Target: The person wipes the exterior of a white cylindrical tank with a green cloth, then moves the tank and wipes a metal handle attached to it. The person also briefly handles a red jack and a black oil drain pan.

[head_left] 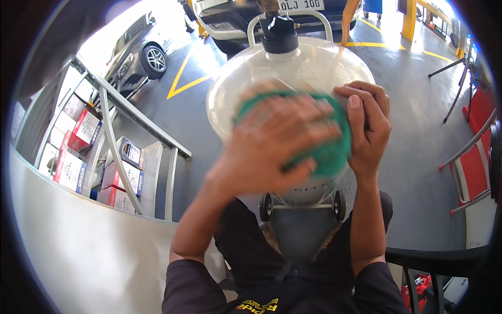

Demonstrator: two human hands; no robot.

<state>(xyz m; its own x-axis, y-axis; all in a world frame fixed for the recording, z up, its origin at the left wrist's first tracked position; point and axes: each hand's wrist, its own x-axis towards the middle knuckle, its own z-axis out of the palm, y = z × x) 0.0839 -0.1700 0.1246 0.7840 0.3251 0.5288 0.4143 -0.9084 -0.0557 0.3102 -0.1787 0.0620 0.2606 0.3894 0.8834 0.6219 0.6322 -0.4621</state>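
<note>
In front of me stands a white rounded tank (pixel 340 60) with a black valve fitting (pixel 280 36) and a white handle loop on top. A green, roughly round thing (pixel 337 157), blurred and of unclear kind, is in front of the tank, between my hands. My left hand (pixel 277 136) lies across its face, its fingers smeared by motion. At its right edge my right hand (pixel 368 123) is closed, fingers bent and thumb raised beside them. Much of the green thing is hidden behind my left hand.
Small black wheels (pixel 340 205) show at the tank's base, between my legs. A metal-framed rack (pixel 117 141) with boxes (pixel 86 131) stands left. Cars (pixel 138 52) are parked ahead. A red-and-grey folding frame (pixel 470 167) and black tripod legs (pixel 463 78) are right.
</note>
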